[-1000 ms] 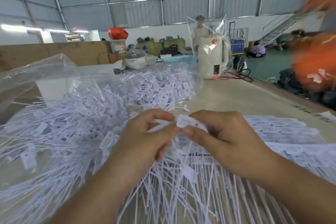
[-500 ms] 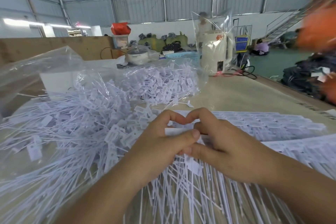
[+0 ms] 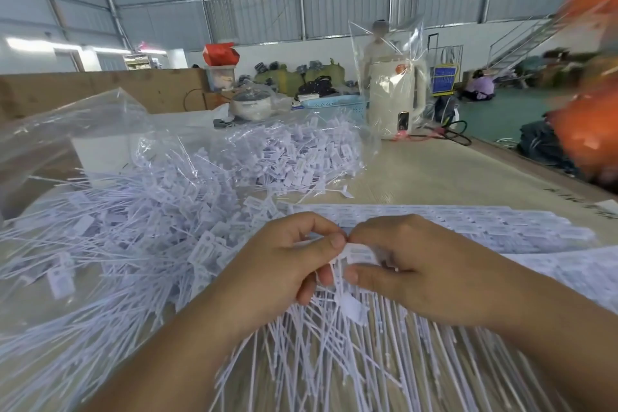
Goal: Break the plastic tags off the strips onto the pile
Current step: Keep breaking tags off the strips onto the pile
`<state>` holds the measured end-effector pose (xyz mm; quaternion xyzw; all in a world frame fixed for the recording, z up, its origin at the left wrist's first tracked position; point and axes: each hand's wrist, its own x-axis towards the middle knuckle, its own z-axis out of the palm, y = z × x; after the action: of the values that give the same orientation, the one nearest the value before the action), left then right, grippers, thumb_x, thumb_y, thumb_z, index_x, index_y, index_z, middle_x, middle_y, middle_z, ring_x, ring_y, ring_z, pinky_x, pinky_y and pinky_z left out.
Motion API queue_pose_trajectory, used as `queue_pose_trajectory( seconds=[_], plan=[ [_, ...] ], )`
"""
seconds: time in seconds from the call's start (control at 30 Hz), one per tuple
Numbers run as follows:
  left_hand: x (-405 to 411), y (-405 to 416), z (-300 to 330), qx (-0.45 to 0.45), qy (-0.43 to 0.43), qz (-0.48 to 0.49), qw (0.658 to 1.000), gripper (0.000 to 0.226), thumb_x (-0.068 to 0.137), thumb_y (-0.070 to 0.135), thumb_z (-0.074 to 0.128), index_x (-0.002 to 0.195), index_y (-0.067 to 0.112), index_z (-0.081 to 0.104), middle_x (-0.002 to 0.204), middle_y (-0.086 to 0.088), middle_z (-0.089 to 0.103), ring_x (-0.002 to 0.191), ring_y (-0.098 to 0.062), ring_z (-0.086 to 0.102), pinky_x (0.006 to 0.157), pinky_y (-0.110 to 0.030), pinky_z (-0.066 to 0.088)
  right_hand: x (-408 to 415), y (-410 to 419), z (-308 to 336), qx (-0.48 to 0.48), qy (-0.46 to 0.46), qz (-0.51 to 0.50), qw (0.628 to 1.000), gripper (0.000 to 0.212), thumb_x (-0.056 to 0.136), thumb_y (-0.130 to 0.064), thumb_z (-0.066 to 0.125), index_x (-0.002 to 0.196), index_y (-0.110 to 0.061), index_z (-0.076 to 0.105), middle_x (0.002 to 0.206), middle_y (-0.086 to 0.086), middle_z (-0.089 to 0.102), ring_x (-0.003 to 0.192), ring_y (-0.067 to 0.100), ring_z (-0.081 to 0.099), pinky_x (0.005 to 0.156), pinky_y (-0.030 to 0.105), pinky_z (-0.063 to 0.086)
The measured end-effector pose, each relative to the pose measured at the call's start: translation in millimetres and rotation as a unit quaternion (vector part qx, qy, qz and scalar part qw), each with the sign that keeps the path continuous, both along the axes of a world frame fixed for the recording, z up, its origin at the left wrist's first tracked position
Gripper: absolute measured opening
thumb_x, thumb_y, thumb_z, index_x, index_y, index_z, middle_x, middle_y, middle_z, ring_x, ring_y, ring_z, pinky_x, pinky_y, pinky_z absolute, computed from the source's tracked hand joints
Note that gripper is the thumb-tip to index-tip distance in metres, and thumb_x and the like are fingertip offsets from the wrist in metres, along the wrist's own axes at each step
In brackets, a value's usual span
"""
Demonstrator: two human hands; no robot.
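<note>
Now | left hand (image 3: 281, 273), right hand (image 3: 414, 264) pinch strip (image 3: 359, 252) | crosswise

Bare table (image 3: 434, 177) was seen open ahead and right of the strips (image 3: 468, 227). To the left, passage was blocked by the pile (image 3: 133, 227) and a clear bag (image 3: 83, 130); farther back, by a bagged kettle (image 3: 396, 100) and its cables (image 3: 448, 134)

A white plastic tag (image 3: 359, 252) sits pinched between the fingertips of both hands, its thin tail pointing down toward the viewer. Uncut strips (image 3: 468, 227) of joined tags lie flat to the right, and the loose pile (image 3: 133, 231) spreads left.
</note>
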<state>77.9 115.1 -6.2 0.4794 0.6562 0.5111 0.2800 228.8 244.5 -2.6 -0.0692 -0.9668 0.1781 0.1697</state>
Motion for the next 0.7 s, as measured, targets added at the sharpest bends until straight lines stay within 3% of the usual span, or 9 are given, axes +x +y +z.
queue_pose_trajectory(
  seconds=[0.07, 0.17, 0.37, 0.47, 0.57, 0.63, 0.7],
  plan=[
    [0.5, 0.0, 0.2, -0.005, 0.003, -0.004, 1.0, 0.015, 0.091, 0.034, 0.06, 0.083, 0.029, 0.071, 0.057, 0.002, 0.065, 0.038, -0.01, 0.046, 0.04, -0.014, 0.033, 1.1, 0.2, 1.1, 0.001, -0.024, -0.004, 1.0, 0.017, 0.094, -0.048, 0.054, 0.078, -0.048, 0.049, 0.064, -0.019, 0.051, 0.056, 0.005, 0.047, 0.051, 0.021, 0.029],
    [4.9, 0.0, -0.5, -0.009, -0.011, -0.007, 1.0, 0.02, 0.094, 0.034, 0.056, 0.081, 0.027, 0.07, 0.056, -0.001, 0.065, 0.037, -0.01, 0.046, 0.04, -0.014, 0.034, 0.9, -0.1, 1.0, 0.014, -0.028, -0.016, 0.999, 0.022, 0.094, -0.049, 0.052, 0.079, -0.033, 0.049, 0.054, -0.005, 0.043, 0.051, 0.01, 0.044, 0.051, 0.027, 0.034],
    [16.1, 2.5, 0.1, 0.086, -0.125, 0.04, 0.988, 0.019, 0.09, 0.029, 0.059, 0.076, 0.025, 0.072, 0.05, -0.002, 0.055, 0.035, -0.012, 0.039, 0.037, -0.019, 0.031, -1.2, -7.0, 2.9, 0.053, 0.079, -0.063, 0.993, 0.038, 0.092, -0.054, 0.049, 0.069, -0.026, 0.038, 0.052, -0.008, 0.037, 0.049, 0.009, 0.039, 0.049, 0.034, 0.033],
    [23.9, 2.8, 0.6, 0.138, -0.207, 0.05, 0.967, 0.013, 0.077, 0.032, 0.065, 0.075, 0.023, 0.074, 0.049, -0.003, 0.052, 0.034, -0.011, 0.036, 0.038, -0.02, 0.03, -3.8, -14.9, 1.8, 0.071, 0.149, -0.077, 0.983, 0.041, 0.093, -0.053, 0.049, 0.065, -0.031, 0.03, 0.047, -0.01, 0.03, 0.043, 0.007, 0.032, 0.044, 0.031, 0.026],
    [21.9, 4.8, 1.2, 0.174, -0.31, 0.061, 0.932, 0.021, 0.082, 0.019, 0.059, 0.069, 0.016, 0.075, 0.048, -0.001, 0.046, 0.034, -0.008, 0.032, 0.034, -0.017, 0.027, -3.1, -8.3, 2.4, -0.044, 0.256, -0.115, 0.959, 0.045, 0.093, -0.056, 0.046, 0.064, -0.023, 0.035, 0.047, -0.007, 0.039, 0.039, 0.009, 0.032, 0.039, 0.023, 0.027],
    [15.3, 4.0, 3.2, 0.172, -0.317, 0.068, 0.93, 0.024, 0.085, 0.014, 0.057, 0.069, 0.014, 0.074, 0.048, -0.001, 0.044, 0.034, -0.008, 0.031, 0.033, -0.017, 0.026, 2.2, 0.7, 9.4, -0.069, 0.305, -0.14, 0.939, 0.044, 0.086, -0.056, 0.047, 0.063, -0.022, 0.032, 0.051, -0.008, 0.039, 0.04, 0.009, 0.031, 0.039, 0.018, 0.023],
    [11.9, 2.7, 3.5, 0.147, -0.277, 0.057, 0.948, 0.026, 0.09, 0.014, 0.055, 0.072, 0.016, 0.075, 0.049, -0.001, 0.045, 0.035, -0.009, 0.031, 0.035, -0.017, 0.026, 6.8, 4.5, 13.1, -0.054, 0.284, -0.129, 0.949, 0.041, 0.084, -0.057, 0.047, 0.065, -0.023, 0.035, 0.055, -0.006, 0.039, 0.044, 0.009, 0.033, 0.042, 0.018, 0.025]
  ],
)
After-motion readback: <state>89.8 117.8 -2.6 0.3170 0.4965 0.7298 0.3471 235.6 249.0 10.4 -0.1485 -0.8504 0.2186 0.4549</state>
